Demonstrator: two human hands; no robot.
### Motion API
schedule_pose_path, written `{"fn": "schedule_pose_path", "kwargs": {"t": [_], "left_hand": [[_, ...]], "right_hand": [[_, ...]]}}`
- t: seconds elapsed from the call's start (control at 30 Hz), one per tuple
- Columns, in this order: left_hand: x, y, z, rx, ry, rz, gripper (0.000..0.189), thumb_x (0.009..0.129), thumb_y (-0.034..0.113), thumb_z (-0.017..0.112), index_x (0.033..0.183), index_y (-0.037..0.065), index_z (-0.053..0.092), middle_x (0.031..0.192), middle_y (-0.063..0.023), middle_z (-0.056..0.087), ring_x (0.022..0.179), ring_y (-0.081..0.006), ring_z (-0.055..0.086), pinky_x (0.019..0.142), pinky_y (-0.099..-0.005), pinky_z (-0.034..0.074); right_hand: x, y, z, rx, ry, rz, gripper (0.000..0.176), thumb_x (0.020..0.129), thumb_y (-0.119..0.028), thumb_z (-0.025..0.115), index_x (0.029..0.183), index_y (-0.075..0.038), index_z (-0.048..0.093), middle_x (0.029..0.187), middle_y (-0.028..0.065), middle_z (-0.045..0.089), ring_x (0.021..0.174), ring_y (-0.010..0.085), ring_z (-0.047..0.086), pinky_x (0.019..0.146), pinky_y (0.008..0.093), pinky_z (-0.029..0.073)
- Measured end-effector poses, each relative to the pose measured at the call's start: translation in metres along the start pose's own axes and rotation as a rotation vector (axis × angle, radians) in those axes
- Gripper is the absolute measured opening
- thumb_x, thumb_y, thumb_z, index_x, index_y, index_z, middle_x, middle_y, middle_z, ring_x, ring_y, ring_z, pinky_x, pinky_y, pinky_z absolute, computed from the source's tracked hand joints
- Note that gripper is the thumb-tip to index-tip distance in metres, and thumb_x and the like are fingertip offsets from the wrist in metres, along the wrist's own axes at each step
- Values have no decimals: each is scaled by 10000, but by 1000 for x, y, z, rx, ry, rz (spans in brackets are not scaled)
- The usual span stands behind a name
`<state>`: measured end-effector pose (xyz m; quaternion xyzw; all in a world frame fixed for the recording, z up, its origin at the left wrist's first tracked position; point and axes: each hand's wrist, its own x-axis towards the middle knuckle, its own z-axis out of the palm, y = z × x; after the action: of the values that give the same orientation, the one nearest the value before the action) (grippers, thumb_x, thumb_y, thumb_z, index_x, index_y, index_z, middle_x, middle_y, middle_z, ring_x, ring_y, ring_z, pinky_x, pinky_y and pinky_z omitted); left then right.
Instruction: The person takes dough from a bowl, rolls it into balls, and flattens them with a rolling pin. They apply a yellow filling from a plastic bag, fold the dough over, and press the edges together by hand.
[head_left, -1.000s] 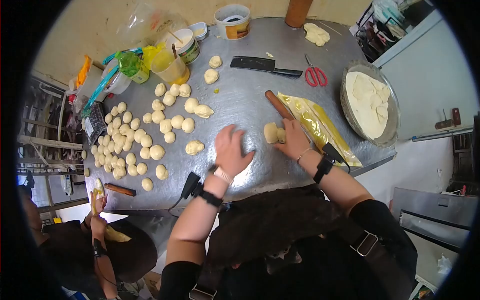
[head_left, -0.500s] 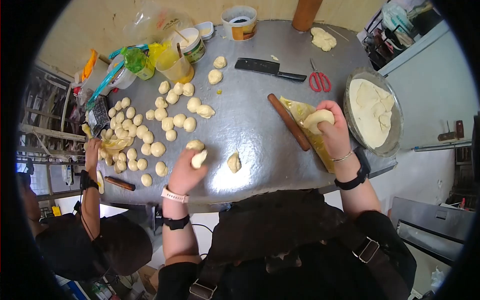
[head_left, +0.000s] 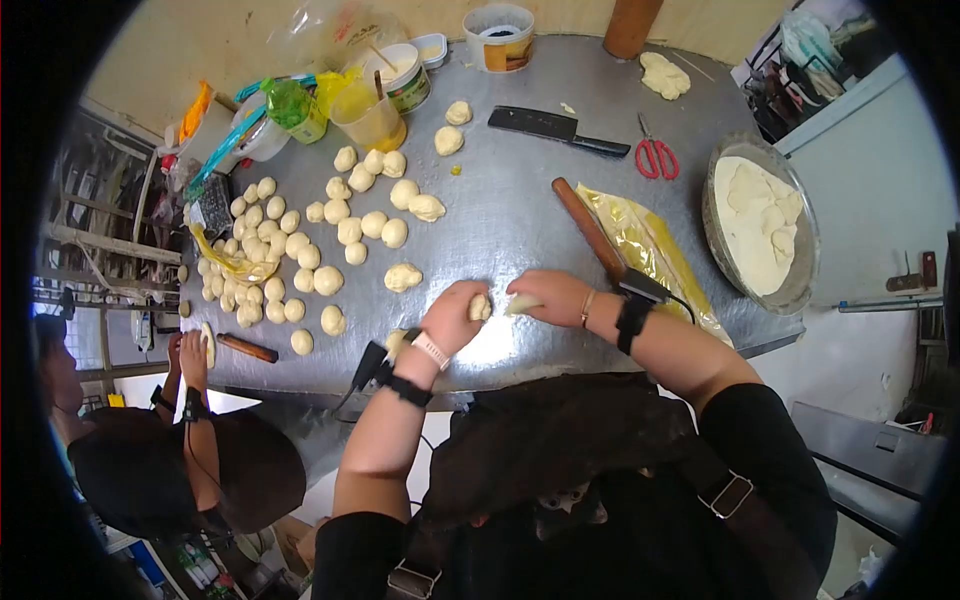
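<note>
My left hand [head_left: 452, 318] and my right hand [head_left: 548, 295] meet near the front edge of the steel table [head_left: 500, 200]. Between them is a small piece of pale dough [head_left: 484, 306]; the left fingers curl around it and the right hand pinches a flattened bit [head_left: 522, 303] beside it. Both wrists wear black bands with cables. A wooden rolling pin [head_left: 590, 229] lies just beyond my right hand, next to a yellow plastic sheet [head_left: 650, 245].
Several dough balls [head_left: 300, 250] cover the table's left half. A round pan of dough [head_left: 762, 222] sits at the right, with red scissors [head_left: 655, 156], a cleaver [head_left: 545, 127], tubs and a yellow cup [head_left: 370, 118] at the back. Another person [head_left: 180, 440] stands at the lower left.
My right hand came back from the yellow sheet to the table's front, and my left hand moved right to meet it. The dough piece on the table is now held between them.
</note>
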<state>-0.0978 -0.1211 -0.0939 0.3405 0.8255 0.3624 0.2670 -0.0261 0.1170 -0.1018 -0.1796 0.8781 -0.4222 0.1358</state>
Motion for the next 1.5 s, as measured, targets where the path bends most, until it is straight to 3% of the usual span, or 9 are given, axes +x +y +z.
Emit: {"fn": "schedule_pose_path", "kwargs": {"t": [0.1, 0.2, 0.27, 0.43, 0.63, 0.87, 1.07, 1.27, 1.5], "left_hand": [[-10, 41, -20, 161, 284, 102, 485, 669, -53, 647, 1135, 78, 616, 1129, -143, 577, 1107, -347, 517, 937, -386, 446], [-4, 15, 22, 472, 208, 59, 627, 732, 87, 632, 1336, 67, 466, 1368, -223, 402, 1245, -405, 399, 1031, -448, 356], [3, 40, 11, 645, 93, -33, 762, 805, 261, 632, 1453, 39, 298, 1509, -260, 188, 1352, -460, 247, 1113, -511, 231], [25, 5, 38, 538, 326, 190, 607, 853, 242, 629, 1369, 5, 412, 1441, -231, 349, 1324, -414, 333, 1100, -464, 287], [33, 15, 25, 177, 316, 244, 384, 817, 44, 628, 1194, 16, 562, 1130, -197, 607, 1040, -366, 580, 909, -432, 479], [19, 55, 25, 557, 285, 168, 603, 764, 190, 621, 1338, 74, 477, 1411, -124, 442, 1335, -326, 366, 1074, -596, 210], [31, 8, 56, 481, 191, 107, 599, 887, 300, 545, 1404, 38, 396, 1493, -160, 335, 1397, -389, 252, 1122, -594, 120], [12, 46, -1, 536, 229, 66, 665, 902, 291, 532, 1454, 10, 290, 1551, -180, 206, 1428, -404, 174, 1133, -566, 138], [2, 32, 25, 534, 71, 25, 676, 882, 355, 568, 1450, 66, 341, 1553, -233, 125, 1423, -465, 99, 1130, -583, 128]], "right_hand": [[-10, -18, -11, 45, 565, 96, 356, 782, -244, 716, 1059, -56, 595, 1031, 163, 580, 868, 374, 593, 788, 420, 475], [-8, -8, -1, -229, 295, 472, 484, 764, -327, 737, 1121, -42, 576, 1122, 176, 559, 991, 363, 574, 859, 412, 463], [-10, -1, -3, -418, 500, 185, 546, 772, -362, 718, 1165, -17, 559, 1202, 179, 527, 1076, 355, 538, 923, 409, 443], [2, 19, 16, -529, 455, -188, 451, 788, -227, 703, 1146, 10, 564, 1221, 173, 511, 1120, 351, 505, 948, 412, 429], [13, 2, 12, -122, 446, 128, 228, 803, -193, 665, 962, -40, 609, 1054, 120, 531, 987, 317, 508, 840, 441, 439], [6, 0, 32, -330, 491, 227, 668, 718, -246, 674, 1313, -71, 427, 1488, 179, 252, 1398, 388, 210, 1070, 635, 182], [6, 13, 44, -575, 353, 214, 818, 712, -243, 673, 1427, -74, 312, 1519, 185, 232, 1424, 388, 180, 1084, 651, 144], [-14, 2, -17, 52, 441, 73, 830, 822, -359, 628, 1487, -77, 218, 1568, 153, 133, 1446, 376, 110, 1121, 602, 144], [-21, -8, 10, -503, 301, 116, 789, 783, -313, 697, 1416, -27, 322, 1447, 176, 358, 1354, 354, 318, 1069, 534, 281]]}}
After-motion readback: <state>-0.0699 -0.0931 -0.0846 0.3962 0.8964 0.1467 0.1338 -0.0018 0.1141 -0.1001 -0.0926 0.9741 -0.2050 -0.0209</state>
